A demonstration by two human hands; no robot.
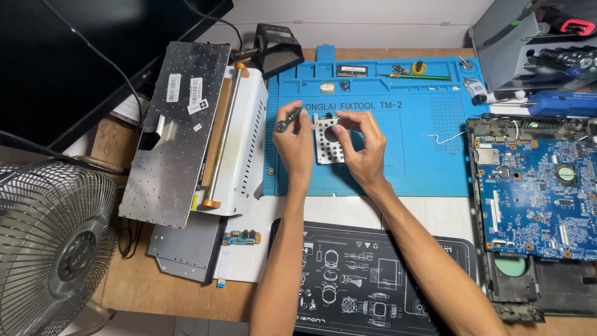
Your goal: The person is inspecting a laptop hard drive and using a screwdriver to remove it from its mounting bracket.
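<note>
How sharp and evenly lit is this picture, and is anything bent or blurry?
Head view: bright, even light with soft shadows under both hands; the left hand, right hand and metal bracket look sharp. The wide lens bows the edges, so the fan bulges. Mild glare on the keyboard back.

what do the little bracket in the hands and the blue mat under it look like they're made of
Bracket: looks like thin stamped sheet metal, bare silvery-grey, with punched holes and a round cutout.
Blue mat: probably silicone or rubber, matte, with moulded compartments along its top edge.
</note>
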